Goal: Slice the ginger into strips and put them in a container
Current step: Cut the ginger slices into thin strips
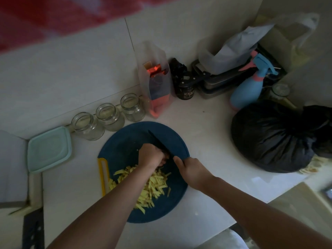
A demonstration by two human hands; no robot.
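- Ginger strips [147,187]: heaped on the board's [125,141] near half; most cutting looks done.
- Left hand [152,156]: fingers curled down on an uncut piece, mostly hidden, mid-board.
- Right hand [190,169]: fingers clamped round the knife [158,141] handle, blade beside my left knuckles.
- Box [48,150]: counter's left edge, lid on; transfer not begun.

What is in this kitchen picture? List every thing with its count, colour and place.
cutting board: one, dark blue, middle of counter
ginger strips: a pile, yellow, board's near side
knife: one, dark blade, over the board
glass jars: three, clear, row behind the board
lidded box: one, pale green, left of jars
spray bottle: one, blue and pink, back right
tied bag: one, black, right of board
left hand: one, curled beside the blade
right hand: one, grips the knife
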